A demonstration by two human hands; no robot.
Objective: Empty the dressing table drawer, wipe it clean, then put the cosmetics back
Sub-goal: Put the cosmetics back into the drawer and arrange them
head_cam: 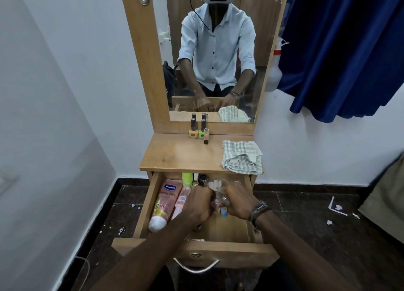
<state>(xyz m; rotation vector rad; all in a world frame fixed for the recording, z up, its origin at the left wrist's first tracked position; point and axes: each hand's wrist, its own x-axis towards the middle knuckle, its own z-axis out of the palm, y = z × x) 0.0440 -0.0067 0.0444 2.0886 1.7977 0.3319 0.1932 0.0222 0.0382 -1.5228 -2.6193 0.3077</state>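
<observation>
The wooden drawer (229, 231) stands pulled out under the dressing table top (181, 153). Inside it lie a pink Vaseline tube (162, 203), a slim pink bottle (181, 201), a green bottle (187, 179) and small dark bottles at the back. Both of my hands are down in the drawer. My left hand (200, 205) is curled beside the pink bottle, and what it holds is hidden. My right hand (239, 200) grips a crinkled clear plastic bag (215, 187) with small items in it. A yellow bottle (192, 130), a green bottle (201, 130) and a small stick (206, 135) stand on the top.
A folded checked cloth (242, 156) lies on the right of the table top. The mirror (214, 50) rises behind it. A blue curtain (341, 50) hangs to the right, and a white spray bottle (276, 72) sits behind the mirror frame. Scraps litter the dark floor (306, 214).
</observation>
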